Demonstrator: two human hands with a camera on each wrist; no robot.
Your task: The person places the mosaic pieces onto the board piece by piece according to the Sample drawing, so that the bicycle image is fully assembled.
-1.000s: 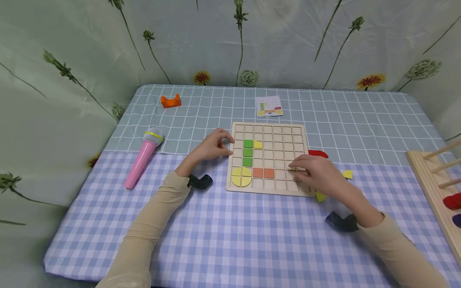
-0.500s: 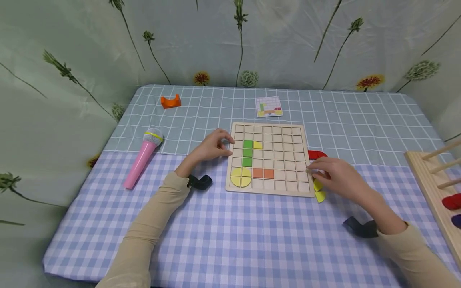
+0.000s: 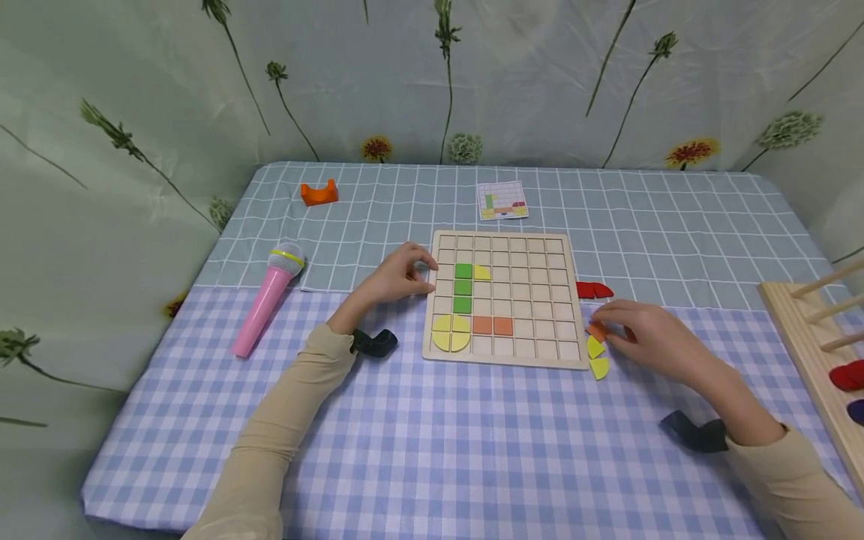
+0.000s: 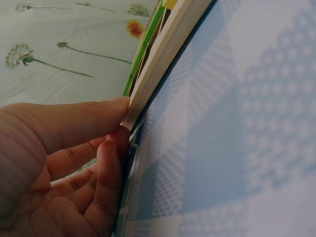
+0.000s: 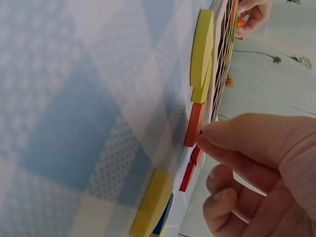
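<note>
A square wooden grid board (image 3: pixel 529 291) lies mid-table, with a column of green squares (image 3: pixel 463 287), yellow quarter-circles (image 3: pixel 451 333) forming a circle, another yellow quarter-circle (image 3: pixel 482 273), and two orange squares (image 3: pixel 493 325) in its cells. My left hand (image 3: pixel 403 273) holds the board's left edge; in the left wrist view the thumb lies against the wooden side (image 4: pixel 160 54). Beyond the right edge, my right hand (image 3: pixel 644 336) pinches at an orange block (image 5: pixel 195 124), thumb and index tips together at its edge. Two yellow quarter-circles (image 3: pixel 597 357) lie beside it.
Red pieces (image 3: pixel 594 290) lie right of the board. A yellow piece (image 5: pixel 153 202) and a blue piece (image 5: pixel 164 215) show below the right hand. A pattern card (image 3: pixel 502 200), orange holder (image 3: pixel 319 193), pink microphone (image 3: pixel 265 296) and wooden peg rack (image 3: pixel 806 367) stand around.
My right hand has moved right from above the board to the loose pieces past its right edge, now with its fingertips at an orange block. My left hand stays at the board's left edge.
</note>
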